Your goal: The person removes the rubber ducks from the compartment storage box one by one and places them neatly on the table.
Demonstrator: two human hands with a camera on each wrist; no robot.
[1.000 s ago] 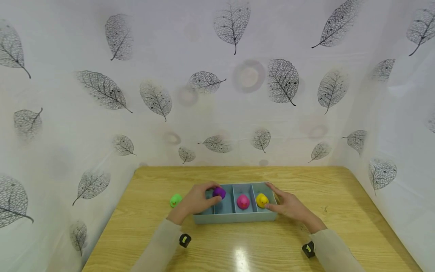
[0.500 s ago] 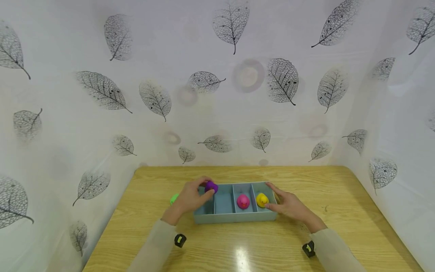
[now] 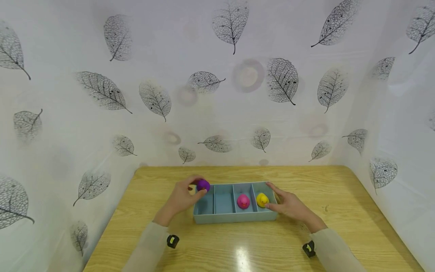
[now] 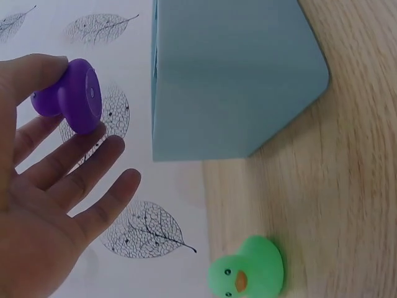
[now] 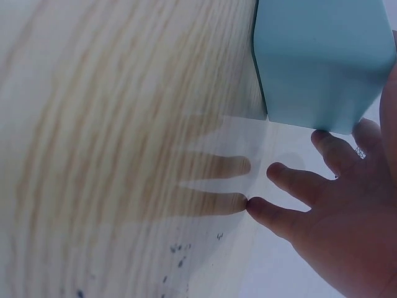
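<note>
My left hand (image 3: 181,197) pinches a purple rubber duck (image 3: 203,186) between thumb and fingertips, above the far left corner of a grey-blue compartment box (image 3: 234,217). In the left wrist view, the duck's flat underside shows, and the other fingers are spread. The right hand (image 3: 293,206) rests at the box's right end, its fingers extended along the far corner and its thumb beside a yellow rubber duck (image 3: 262,200). A pink rubber duck (image 3: 243,201) sits one compartment to the left of that. Below the left hand, a green rubber duck (image 4: 248,270) stands on the table, hidden in the head view.
The wooden table (image 3: 306,177) has wood-grain marks and a light reflection near the front. White cloth (image 3: 217,113) with a leaf print surrounds its back and sides. Thin dividers (image 3: 214,200) split the box into several compartments; the two left ones hold no duck.
The left hand has carried the purple duck leftward, from over the second compartment to the box's far left corner. It now covers the green duck in the head view. The right hand stays put.
</note>
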